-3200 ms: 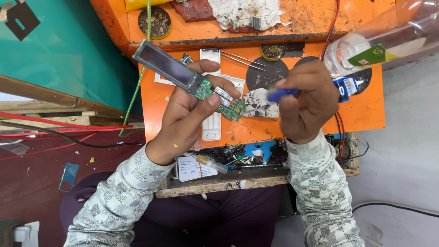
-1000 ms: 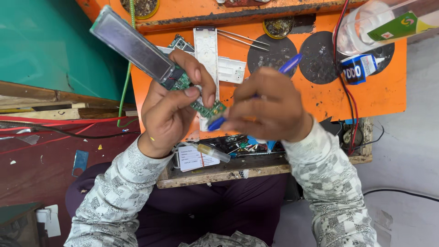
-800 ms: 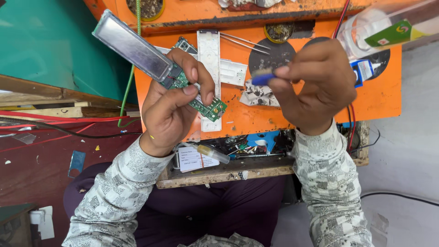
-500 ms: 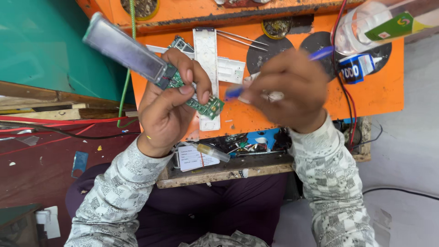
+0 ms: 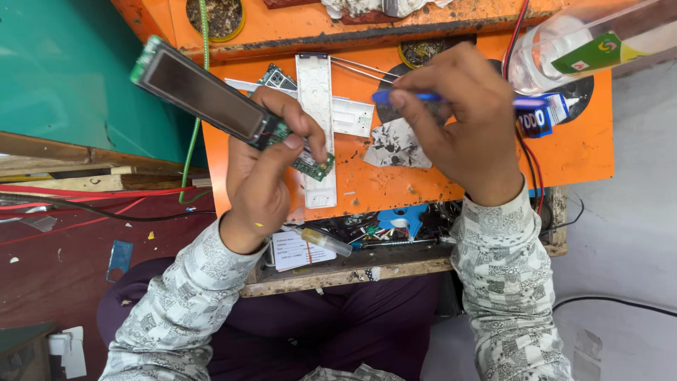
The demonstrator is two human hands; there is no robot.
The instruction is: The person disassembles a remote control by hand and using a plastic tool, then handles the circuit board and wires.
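Observation:
My left hand (image 5: 271, 169) grips a green circuit board (image 5: 310, 161) that carries a long dark display strip (image 5: 201, 95). The strip sticks out up and to the left, over the edge of the orange work surface (image 5: 578, 152). My right hand (image 5: 462, 120) holds a blue-handled tool (image 5: 409, 97) level above the surface, its end pointing left. The tool is apart from the board. A white plastic housing (image 5: 317, 85) lies flat between my hands.
A clear plastic bottle (image 5: 585, 49) lies at the top right beside a small blue and white glue tube (image 5: 539, 120). Metal tweezers (image 5: 363, 69), a crumpled grey scrap (image 5: 398, 144) and red wires (image 5: 525, 152) rest on the surface. The front tray (image 5: 367, 233) holds small parts.
My right hand has drawn the blue tool up and away from the board, to the right. My left hand has tilted the board, and the display strip points further left.

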